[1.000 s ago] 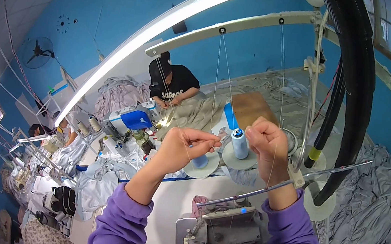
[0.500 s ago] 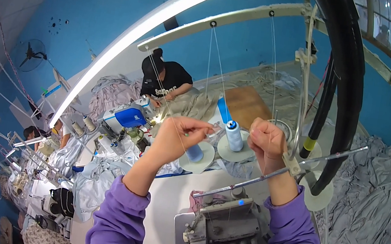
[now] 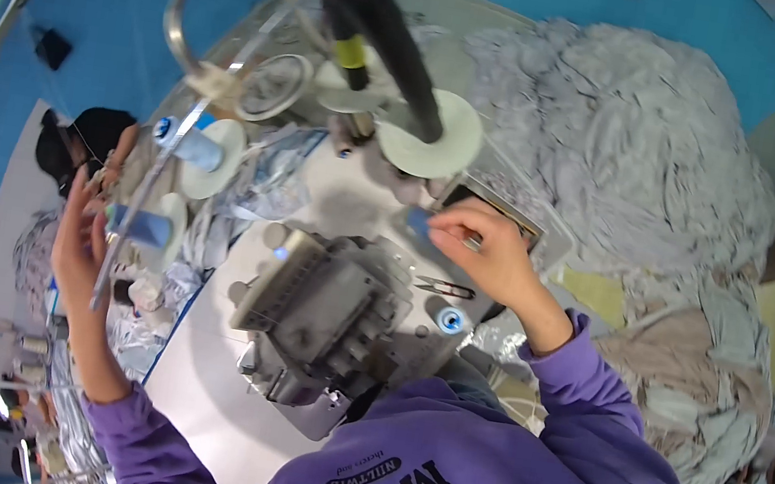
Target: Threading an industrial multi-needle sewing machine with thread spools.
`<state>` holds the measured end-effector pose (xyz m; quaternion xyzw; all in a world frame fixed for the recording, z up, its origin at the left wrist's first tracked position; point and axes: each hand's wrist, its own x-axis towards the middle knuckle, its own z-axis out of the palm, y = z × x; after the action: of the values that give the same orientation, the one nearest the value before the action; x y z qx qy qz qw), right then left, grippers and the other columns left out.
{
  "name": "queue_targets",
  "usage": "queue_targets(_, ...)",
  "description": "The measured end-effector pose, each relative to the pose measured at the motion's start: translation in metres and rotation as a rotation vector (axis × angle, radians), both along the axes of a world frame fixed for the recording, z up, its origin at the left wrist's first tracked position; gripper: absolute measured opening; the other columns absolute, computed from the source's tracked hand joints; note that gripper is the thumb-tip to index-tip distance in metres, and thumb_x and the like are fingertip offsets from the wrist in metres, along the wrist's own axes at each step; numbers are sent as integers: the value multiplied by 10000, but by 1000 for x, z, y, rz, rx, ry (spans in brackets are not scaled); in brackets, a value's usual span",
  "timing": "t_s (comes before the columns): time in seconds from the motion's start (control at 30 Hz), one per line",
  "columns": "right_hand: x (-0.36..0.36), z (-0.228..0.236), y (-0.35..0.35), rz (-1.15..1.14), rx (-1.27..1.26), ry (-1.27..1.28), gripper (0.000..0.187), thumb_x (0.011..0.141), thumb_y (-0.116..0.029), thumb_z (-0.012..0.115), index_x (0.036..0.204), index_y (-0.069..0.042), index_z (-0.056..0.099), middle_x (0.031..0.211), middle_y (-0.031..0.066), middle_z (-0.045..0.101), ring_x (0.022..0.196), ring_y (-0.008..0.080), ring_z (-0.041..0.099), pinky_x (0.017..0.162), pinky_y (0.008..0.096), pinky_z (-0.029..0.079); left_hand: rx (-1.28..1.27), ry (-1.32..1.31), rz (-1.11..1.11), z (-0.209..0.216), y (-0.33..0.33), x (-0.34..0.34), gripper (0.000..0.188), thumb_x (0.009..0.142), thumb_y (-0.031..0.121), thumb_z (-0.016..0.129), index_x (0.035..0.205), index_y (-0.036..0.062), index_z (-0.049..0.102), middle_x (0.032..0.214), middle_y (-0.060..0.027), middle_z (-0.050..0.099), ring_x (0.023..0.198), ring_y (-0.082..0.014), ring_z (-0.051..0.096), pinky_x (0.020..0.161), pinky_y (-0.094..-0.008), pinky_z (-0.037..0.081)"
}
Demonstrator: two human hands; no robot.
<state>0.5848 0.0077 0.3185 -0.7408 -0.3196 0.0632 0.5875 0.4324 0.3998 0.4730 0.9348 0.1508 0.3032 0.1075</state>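
My left hand [image 3: 82,241] is raised on the left with its fingers stretched up and apart, beside a blue thread cone [image 3: 141,225] on its pale disc. A lighter blue thread cone [image 3: 190,144] stands just beyond. Over the right side of the table, my right hand [image 3: 487,247] is closed in a pinch. A small, blurred blue thing [image 3: 418,223] shows at its fingertips; its kind is unclear. Below this hand lie thread snips [image 3: 446,288] and a blue-topped spool [image 3: 449,320]. The grey overlock sewing machine [image 3: 326,318] stands between my arms.
A metal thread-stand bar [image 3: 154,197] slants past my left hand. Thick black hoses [image 3: 397,43] hang above a pale disc [image 3: 443,135]. Heaped grey cloth [image 3: 642,150] lies to the right. Another person [image 3: 86,147] is at the far left.
The view has swung right and down. My hands, close together by the thread cones before, are now wide apart: the left by a cone, the right over the table beyond the machine.
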Motion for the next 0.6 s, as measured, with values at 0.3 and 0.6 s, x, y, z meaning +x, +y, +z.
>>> queue_targets(0.3, -111, -114, -45, -4, -548, -283, 549, 689, -148, 747, 1204, -123, 558, 1254, 99, 494, 1186, 275, 480, 908, 401, 484, 26, -618, 90, -19, -35, -63, 451, 932, 122, 563, 1303, -82, 408, 1210, -178, 591, 833, -203, 611, 672, -271, 499)
queue_targets(0.6, -105, -119, -68, -134, -202, 100, 473, 756, -107, 737, 1192, -99, 554, 1122, 107, 600, 1059, 277, 577, 890, 356, 471, 143, -453, -458, -100, -135, -83, 285, 854, 178, 574, 994, -71, 570, 820, -145, 631, 704, -226, 589, 651, -327, 469)
